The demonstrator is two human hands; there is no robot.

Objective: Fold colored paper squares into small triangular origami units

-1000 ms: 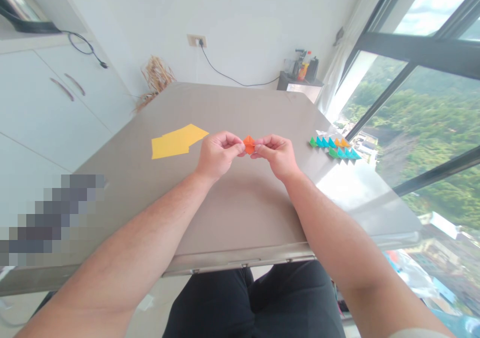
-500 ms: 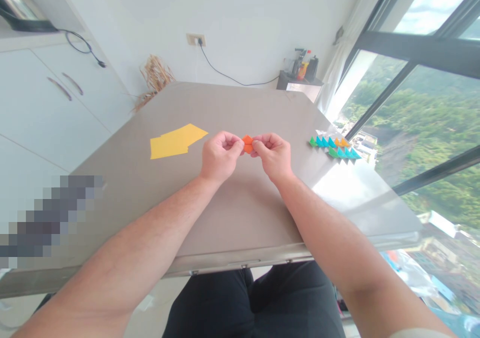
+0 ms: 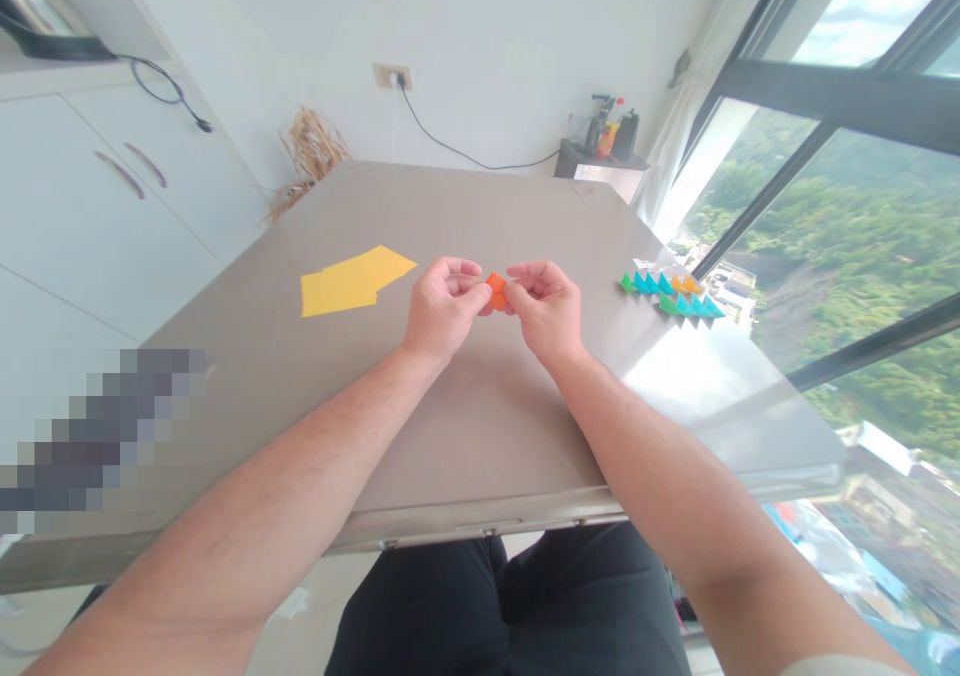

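A small folded piece of orange paper is pinched between my two hands above the middle of the table. My left hand grips its left edge with thumb and fingers. On its right edge, the thumb and fingers of my right hand close in the same way. My fingertips hide both ends of the paper. Left of my hands lie overlapping yellow paper sheets. Several small folded paper boats in green, blue and orange stand in two rows toward the table's right edge.
The grey-brown table reaches from my lap toward the wall. Behind it stand dried stalks and a small cabinet with bottles. A black cord runs along the wall. Large windows are on the right.
My hands have drawn slightly closer together around the orange paper, and its outline has shifted a little. Some fingers have lifted from behind it. The yellow sheets and the paper boats stay put.
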